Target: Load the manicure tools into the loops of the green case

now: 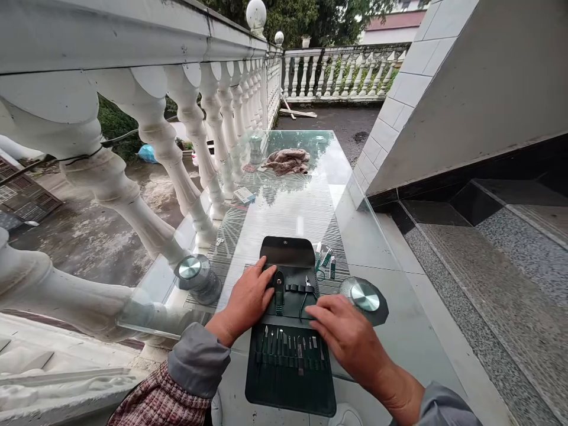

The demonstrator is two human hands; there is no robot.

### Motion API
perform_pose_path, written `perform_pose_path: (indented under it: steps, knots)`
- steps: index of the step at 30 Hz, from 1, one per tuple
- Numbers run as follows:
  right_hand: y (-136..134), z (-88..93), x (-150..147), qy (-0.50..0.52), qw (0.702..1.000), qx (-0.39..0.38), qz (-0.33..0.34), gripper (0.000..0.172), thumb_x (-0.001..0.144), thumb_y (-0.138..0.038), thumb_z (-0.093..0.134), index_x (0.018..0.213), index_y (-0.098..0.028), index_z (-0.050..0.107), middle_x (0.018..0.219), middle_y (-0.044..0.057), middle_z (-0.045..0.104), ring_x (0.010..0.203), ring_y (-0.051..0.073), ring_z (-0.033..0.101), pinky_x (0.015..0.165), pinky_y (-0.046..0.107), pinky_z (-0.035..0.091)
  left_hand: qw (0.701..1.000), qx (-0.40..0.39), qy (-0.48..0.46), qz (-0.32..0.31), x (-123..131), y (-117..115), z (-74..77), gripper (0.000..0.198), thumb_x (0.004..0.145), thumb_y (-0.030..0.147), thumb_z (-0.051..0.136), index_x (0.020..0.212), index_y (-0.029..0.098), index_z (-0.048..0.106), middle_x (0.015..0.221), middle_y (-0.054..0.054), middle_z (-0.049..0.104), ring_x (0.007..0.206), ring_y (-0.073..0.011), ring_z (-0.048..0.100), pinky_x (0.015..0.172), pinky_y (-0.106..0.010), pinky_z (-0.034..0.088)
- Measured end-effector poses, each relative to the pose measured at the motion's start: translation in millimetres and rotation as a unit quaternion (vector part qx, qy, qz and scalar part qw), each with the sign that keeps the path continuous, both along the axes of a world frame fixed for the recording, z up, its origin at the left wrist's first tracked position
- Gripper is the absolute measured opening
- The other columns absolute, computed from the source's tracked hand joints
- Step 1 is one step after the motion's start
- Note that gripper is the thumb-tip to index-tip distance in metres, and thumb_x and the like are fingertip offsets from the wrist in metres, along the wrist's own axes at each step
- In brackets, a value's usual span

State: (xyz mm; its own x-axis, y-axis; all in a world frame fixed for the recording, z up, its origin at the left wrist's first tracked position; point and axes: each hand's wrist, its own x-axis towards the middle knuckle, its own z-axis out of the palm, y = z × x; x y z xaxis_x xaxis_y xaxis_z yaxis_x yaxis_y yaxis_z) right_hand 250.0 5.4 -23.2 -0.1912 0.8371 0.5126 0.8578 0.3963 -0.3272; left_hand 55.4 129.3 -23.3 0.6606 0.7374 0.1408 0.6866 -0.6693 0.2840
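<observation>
A dark green manicure case (288,387) lies unfolded at the near end of the glass table. My left hand (249,294) rests on the case's left edge, fingers apart, near a dark-handled tool (278,290) in a sleeve. Cuticle nippers (307,283) sit at the elastic loops in the middle panel. My right hand (344,325) has its fingers curled around the lower handles of the nippers; the exact grip is partly hidden. Several slim metal tools (288,346) stand in a row in the lower panel. Beside the case lie nail clippers (332,267) and small green-handled scissors (320,273).
The glass tabletop (368,242) rests on round metal-capped supports (364,297). Farther along lie a small box (244,195) and a crumpled brown cloth (288,161). A white balustrade (164,142) runs along the left; stone steps (470,254) rise at the right.
</observation>
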Motion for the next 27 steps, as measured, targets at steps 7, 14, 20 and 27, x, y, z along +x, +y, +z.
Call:
perform_pose_path:
  steps: [7,14,20,27]
  knots:
    - [11,-2.3,-21,-0.048,0.999,0.007,-0.015,0.022,0.088,-0.015,0.043,0.084,-0.018,0.064,0.074,0.005,0.053,0.073,0.015,0.049,0.065,0.025,0.041,1.000,0.007,-0.012,-0.002,-1,0,-2.0,0.048,0.079,0.012,0.056,0.125,0.019,0.047,0.139,-0.013,0.038,0.118,-0.0260,0.047,0.098,-0.043,0.042]
    - [8,-1.6,-20,-0.048,0.997,0.000,-0.052,0.026,0.088,-0.015,0.040,0.092,-0.019,0.065,0.076,0.006,0.055,0.073,0.015,0.051,0.066,0.027,0.043,1.000,-0.009,-0.002,0.002,1,-1,1.1,0.048,0.079,0.014,0.058,0.126,0.018,0.046,0.140,-0.014,0.036,0.119,-0.0272,0.046,0.098,-0.043,0.041]
    - [4,-2.7,-5,0.000,0.995,-0.006,-0.098,0.022,0.089,-0.024,0.044,0.104,-0.018,0.059,0.087,0.008,0.060,0.083,0.018,0.056,0.073,0.031,0.045,1.000,-0.024,0.011,0.008,1,-1,3.7,0.048,0.080,0.015,0.059,0.126,0.017,0.046,0.141,-0.014,0.035,0.118,-0.0274,0.046,0.099,-0.041,0.041]
    - [4,-12.4,10,0.008,0.985,-0.039,-0.168,0.017,0.088,-0.033,0.045,0.085,-0.019,0.055,0.074,0.004,0.061,0.069,0.017,0.058,0.058,0.027,0.043,1.000,-0.022,0.017,0.004,1,-1,3.0,0.047,0.081,0.015,0.057,0.127,0.016,0.046,0.141,-0.015,0.034,0.119,-0.0279,0.045,0.098,-0.041,0.041]
